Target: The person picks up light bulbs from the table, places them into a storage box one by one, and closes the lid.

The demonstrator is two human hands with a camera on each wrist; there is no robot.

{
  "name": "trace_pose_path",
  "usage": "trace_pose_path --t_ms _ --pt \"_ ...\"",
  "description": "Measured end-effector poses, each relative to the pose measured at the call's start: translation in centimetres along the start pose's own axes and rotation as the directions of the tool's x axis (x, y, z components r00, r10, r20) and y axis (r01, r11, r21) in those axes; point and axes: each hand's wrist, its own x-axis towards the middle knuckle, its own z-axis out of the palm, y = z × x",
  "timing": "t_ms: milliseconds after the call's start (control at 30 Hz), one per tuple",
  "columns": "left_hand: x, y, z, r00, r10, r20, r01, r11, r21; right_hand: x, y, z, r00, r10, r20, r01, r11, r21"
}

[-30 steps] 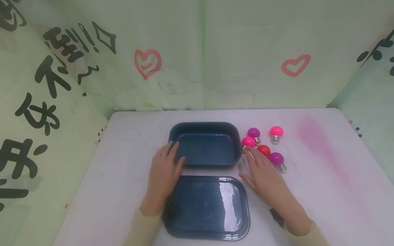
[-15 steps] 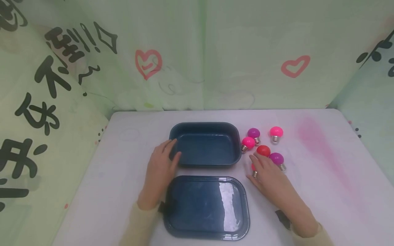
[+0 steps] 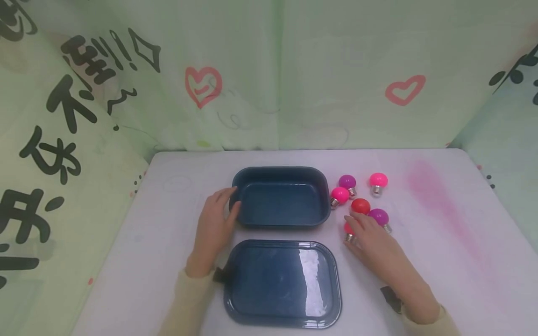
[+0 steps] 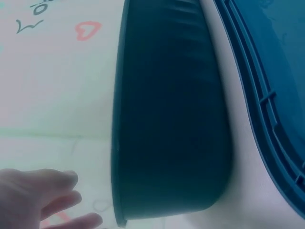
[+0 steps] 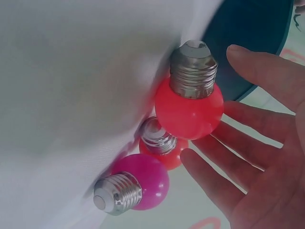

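Observation:
My right hand [image 3: 371, 240] reaches round a pinkish-red light bulb [image 3: 348, 228] on the table. In the right wrist view its fingertips lie along the globe of this bulb [image 5: 189, 112], while the thumb stands apart from the metal screw base. Close behind are a red bulb [image 3: 360, 205] and a purple bulb [image 3: 379, 216]. My left hand [image 3: 213, 228] is at the left end of a dark blue rectangular box [image 3: 286, 227], its fingers loosely extended by the rim. The left wrist view shows these fingers [image 4: 57, 181] spread and holding nothing.
A dark blue lid [image 3: 269, 284] lies in front of the box. Right of the box sit a pink bulb [image 3: 339, 195] and a purple bulb [image 3: 347, 182], with another pink bulb [image 3: 378, 179] farther right. Drawn-on cloth walls surround the white table [image 3: 441, 261].
My right hand has moved right and nearer to me, from the pink bulb beside the box to the pinkish-red one. My left hand has drawn slightly left, out from over the box.

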Motion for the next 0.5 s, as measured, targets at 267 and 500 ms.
trace_pose_path --t_ms 267,500 --pt "0.6 -1.0 0.5 1.000 -0.019 -0.022 0.018 0.998 -0.058 -0.1 0.4 0.2 1.000 -0.022 -0.023 0.022 1.000 0.000" --pt "0.8 -1.5 1.0 0.995 -0.099 0.001 0.098 0.985 -0.140 -0.2 0.6 0.3 1.000 -0.015 -0.017 0.015 1.000 0.005"
